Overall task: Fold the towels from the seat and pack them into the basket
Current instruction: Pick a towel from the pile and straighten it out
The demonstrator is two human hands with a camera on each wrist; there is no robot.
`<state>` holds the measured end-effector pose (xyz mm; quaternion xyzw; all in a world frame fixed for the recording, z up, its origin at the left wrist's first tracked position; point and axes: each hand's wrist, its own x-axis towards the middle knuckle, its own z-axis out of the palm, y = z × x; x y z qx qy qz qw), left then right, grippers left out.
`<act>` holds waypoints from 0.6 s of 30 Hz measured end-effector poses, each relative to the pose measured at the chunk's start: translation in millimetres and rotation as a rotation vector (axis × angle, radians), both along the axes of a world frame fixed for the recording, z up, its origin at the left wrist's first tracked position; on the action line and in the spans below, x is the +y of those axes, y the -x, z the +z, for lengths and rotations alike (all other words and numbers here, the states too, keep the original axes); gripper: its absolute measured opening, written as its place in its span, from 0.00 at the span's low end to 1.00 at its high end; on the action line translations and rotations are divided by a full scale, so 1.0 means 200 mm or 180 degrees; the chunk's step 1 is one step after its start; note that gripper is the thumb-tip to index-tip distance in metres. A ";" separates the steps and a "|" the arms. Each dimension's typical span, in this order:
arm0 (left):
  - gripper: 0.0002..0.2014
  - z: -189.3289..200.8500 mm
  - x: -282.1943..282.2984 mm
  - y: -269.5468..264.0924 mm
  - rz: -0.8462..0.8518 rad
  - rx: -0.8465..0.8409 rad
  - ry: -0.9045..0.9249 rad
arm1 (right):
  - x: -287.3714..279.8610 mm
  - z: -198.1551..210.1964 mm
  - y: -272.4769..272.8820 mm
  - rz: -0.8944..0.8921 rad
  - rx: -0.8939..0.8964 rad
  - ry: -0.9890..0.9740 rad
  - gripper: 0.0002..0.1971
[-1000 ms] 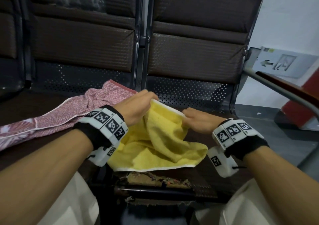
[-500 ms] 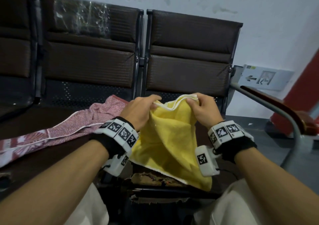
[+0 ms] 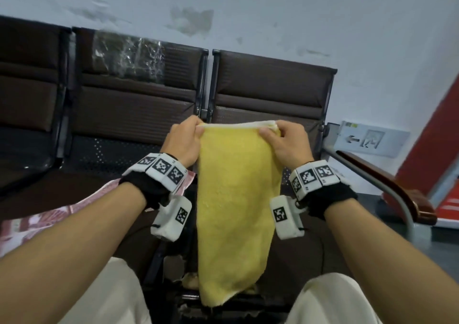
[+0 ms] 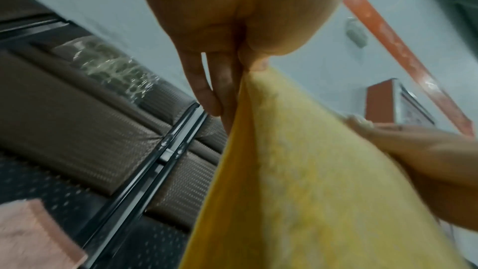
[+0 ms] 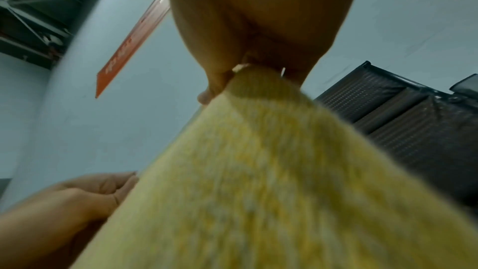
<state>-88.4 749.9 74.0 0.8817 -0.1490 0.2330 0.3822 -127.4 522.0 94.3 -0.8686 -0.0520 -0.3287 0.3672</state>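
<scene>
Yellow towel point(image 3: 236, 199) hangs in the middle of the head view, held up by its top edge, which runs almost level between my two hands with a pale hem along it. From there the cloth drops straight down between my forearms and ends low in the frame between my knees, its bottom corner rounded and slightly curled. My left hand point(image 3: 185, 141) pinches the top left corner; the left wrist view shows my thumb and fingers point(image 4: 217, 81) closed on the yellow towel point(image 4: 310, 181), which fans out below them. My right hand point(image 3: 285, 144) pinches the top right corner, with the thumb lying on the near face of the cloth; in the right wrist view the yellow towel point(image 5: 258, 171) comes out of that grip and fills the lower frame, and my left hand point(image 5: 85, 193) shows at lower left beside its edge. Both wrists carry white bands with black square markers point(image 3: 165, 168). At left centre of the head view, a pink patterned towel point(image 3: 44, 224) lies spread on the dark seat point(image 3: 62, 194), partly behind my left forearm. Across the upper half stands a row of brown padded chair backs point(image 3: 268, 92) against a pale wall point(image 3: 273, 13). At the right edge, a chair armrest point(image 3: 387, 184) curves downward.
</scene>
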 end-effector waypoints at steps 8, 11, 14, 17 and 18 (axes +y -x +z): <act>0.11 0.09 -0.12 -0.22 -0.0211 0.0524 0.0181 | -0.12 0.07 -0.18 0.0272 0.0470 0.0091 0.08; 0.11 0.19 -0.17 -0.24 -0.0146 0.0115 0.0287 | -0.13 0.09 -0.17 0.0062 0.0019 -0.0018 0.06; 0.08 0.19 -0.20 -0.17 -0.0510 -0.0183 0.0723 | -0.15 0.06 -0.10 0.0112 -0.0286 -0.0132 0.04; 0.07 0.05 -0.19 -0.05 -0.0856 -0.0238 0.0984 | -0.15 -0.03 0.02 0.0200 -0.0172 -0.0020 0.04; 0.07 -0.01 -0.18 0.00 -0.0947 -0.0172 0.1026 | -0.15 -0.07 0.07 0.0253 -0.0020 0.0052 0.04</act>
